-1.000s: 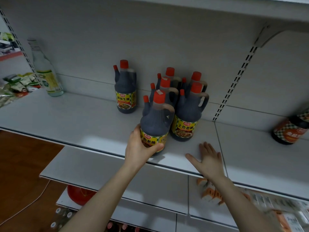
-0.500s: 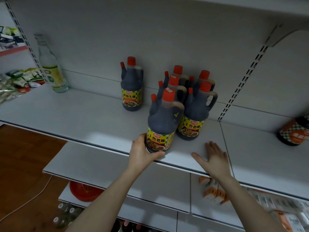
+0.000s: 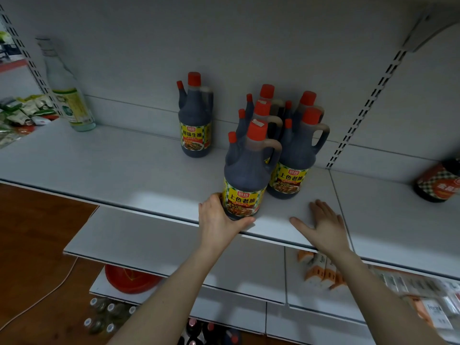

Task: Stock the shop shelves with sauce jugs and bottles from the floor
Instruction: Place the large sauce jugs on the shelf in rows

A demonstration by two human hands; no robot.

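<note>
Left hand (image 3: 219, 220): wrapped round the base of the front jug (image 3: 245, 175), with the thumb curled across its near side.
Right hand (image 3: 323, 225): palm down on the shelf (image 3: 124, 170), fingers straight and a little spread, holding nothing, just right of the front jug.
Front jug: dark sauce, red cap, yellow label; upright at the near edge of the shelf.
Jug cluster (image 3: 296, 158): matching jugs packed close behind and to the right of the front jug, the nearest one touching it or nearly so.
Lone jug (image 3: 195, 125): upright further left, against the back panel, apart from the cluster.
Clear bottle (image 3: 67, 95): far left on the same shelf.
Dark jar (image 3: 440, 183): at the right edge, on the neighbouring shelf section.
Lower shelf (image 3: 149, 245): orange-and-white packets (image 3: 321, 267) lie under the right hand's level.
</note>
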